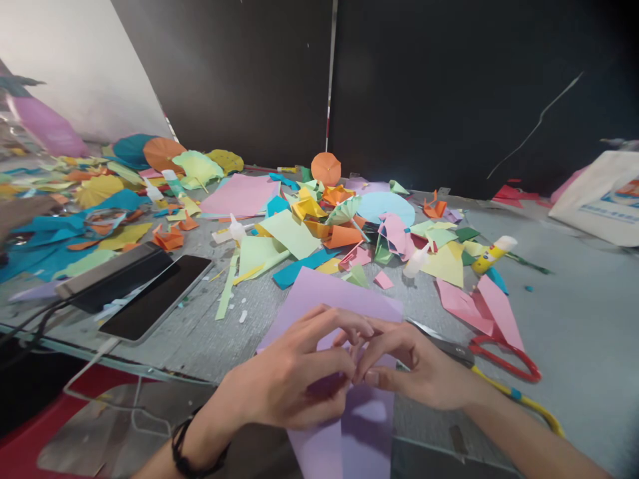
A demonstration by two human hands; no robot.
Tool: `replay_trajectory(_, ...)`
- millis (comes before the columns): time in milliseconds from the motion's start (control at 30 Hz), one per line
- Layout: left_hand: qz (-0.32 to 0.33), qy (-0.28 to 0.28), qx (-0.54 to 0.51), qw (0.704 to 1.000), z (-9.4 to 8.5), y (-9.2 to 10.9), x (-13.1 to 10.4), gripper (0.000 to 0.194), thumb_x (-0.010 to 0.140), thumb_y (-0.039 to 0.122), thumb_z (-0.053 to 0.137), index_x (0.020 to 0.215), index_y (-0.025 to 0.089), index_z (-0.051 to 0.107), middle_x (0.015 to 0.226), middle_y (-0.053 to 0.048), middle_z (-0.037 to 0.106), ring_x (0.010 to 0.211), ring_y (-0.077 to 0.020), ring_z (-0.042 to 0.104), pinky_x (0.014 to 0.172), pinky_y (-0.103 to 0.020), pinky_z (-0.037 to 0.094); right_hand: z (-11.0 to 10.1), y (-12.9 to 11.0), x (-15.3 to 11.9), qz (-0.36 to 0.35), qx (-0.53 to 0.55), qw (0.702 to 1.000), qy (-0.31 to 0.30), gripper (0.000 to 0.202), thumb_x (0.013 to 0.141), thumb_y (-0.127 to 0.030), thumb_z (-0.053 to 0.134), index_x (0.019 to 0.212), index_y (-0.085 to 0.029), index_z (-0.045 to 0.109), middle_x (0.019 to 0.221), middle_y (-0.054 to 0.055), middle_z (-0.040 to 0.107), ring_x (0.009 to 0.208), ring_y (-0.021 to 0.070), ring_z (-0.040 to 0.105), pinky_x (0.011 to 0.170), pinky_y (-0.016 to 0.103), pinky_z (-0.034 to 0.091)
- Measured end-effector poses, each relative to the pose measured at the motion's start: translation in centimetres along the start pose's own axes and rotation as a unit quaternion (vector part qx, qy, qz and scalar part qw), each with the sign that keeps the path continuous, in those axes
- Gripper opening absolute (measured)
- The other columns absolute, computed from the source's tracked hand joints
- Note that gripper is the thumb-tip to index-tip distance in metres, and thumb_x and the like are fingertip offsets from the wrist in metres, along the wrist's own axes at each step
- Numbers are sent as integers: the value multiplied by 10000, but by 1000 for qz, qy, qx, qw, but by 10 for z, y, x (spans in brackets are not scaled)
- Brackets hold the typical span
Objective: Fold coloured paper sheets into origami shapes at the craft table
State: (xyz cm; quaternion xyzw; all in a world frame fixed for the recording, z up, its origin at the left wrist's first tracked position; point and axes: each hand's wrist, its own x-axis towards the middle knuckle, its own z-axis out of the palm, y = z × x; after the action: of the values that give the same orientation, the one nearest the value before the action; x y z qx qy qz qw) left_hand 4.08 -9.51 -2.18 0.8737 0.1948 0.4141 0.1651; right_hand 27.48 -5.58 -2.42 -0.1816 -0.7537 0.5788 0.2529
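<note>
My left hand (299,372) and my right hand (419,366) meet above a sheet of purple paper (319,293). The fingertips of both hands are curled and pinched together. Whatever lies between them is hidden. The paper hangs over the table's front edge, and a line like a crease runs down its lower part. Partly behind my right hand and wrist lies a pair of scissors (509,356) with red and yellow handles. A black cord bracelet circles my left wrist.
Colored paper scraps (279,239) are heaped across the table. A phone (157,299) with a cable and a dark power bank (120,276) lie left. Pink paper (479,306), a yellow glue stick (494,255) and a white bag (604,196) are right. A blurred hand (22,216) shows far left.
</note>
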Motion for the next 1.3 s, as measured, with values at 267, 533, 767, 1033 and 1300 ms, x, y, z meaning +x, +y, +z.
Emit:
replay_trajectory(267, 18, 3, 18, 1000, 2, 0, 1, 210, 841, 15, 597, 989, 164, 609, 1214, -126, 603, 1061, -221, 620, 923, -355, 547, 0, -1, 1, -3, 19, 1000, -4, 115, 946, -221, 745, 998, -240, 846, 1053, 69, 783, 1178, 236, 645, 1029, 403, 508)
replay_trajectory(533, 7, 1, 19, 1000, -1, 2, 1, 198, 855, 26, 600, 987, 174, 601, 1251, -126, 610, 1138, -226, 629, 980, -350, 550, 0, -1, 0, -7, 10, 1000, -2, 107, 950, -238, 742, 988, -233, 842, 1021, 61, 784, 1072, 212, 664, 1003, 397, 509)
replay_trajectory(767, -5, 7, 31, 999, 0, 2, 1, 212, 856, 13, 592, 991, 176, 612, 1246, -122, 615, 1145, -221, 637, 992, -359, 561, 0, -5, 1, -5, -14, 1000, 0, 119, 960, -269, 728, 961, -218, 835, 1004, 59, 786, 1038, 207, 662, 1012, 403, 487)
replay_trajectory(1033, -8, -3, 31, 999, -1, -3, -1, 138, 881, 65, 624, 967, 172, 620, 1271, -123, 610, 1150, -219, 636, 997, -350, 552, -3, -3, 1, -2, 0, 1000, -5, 141, 970, -334, 724, 947, -233, 819, 982, 44, 774, 1038, 207, 673, 1064, 437, 446)
replay_trajectory(1300, -46, 61, 42, 996, 1, -6, -6, 254, 757, -38, 582, 884, 180, 557, 1262, -128, 580, 1191, -249, 623, 967, -371, 545, 11, -18, -8, 61, -138, 984, 96, 295, 917, -228, 733, 740, -222, 497, 944, 5, 671, 879, 153, 657, 841, 288, 538)
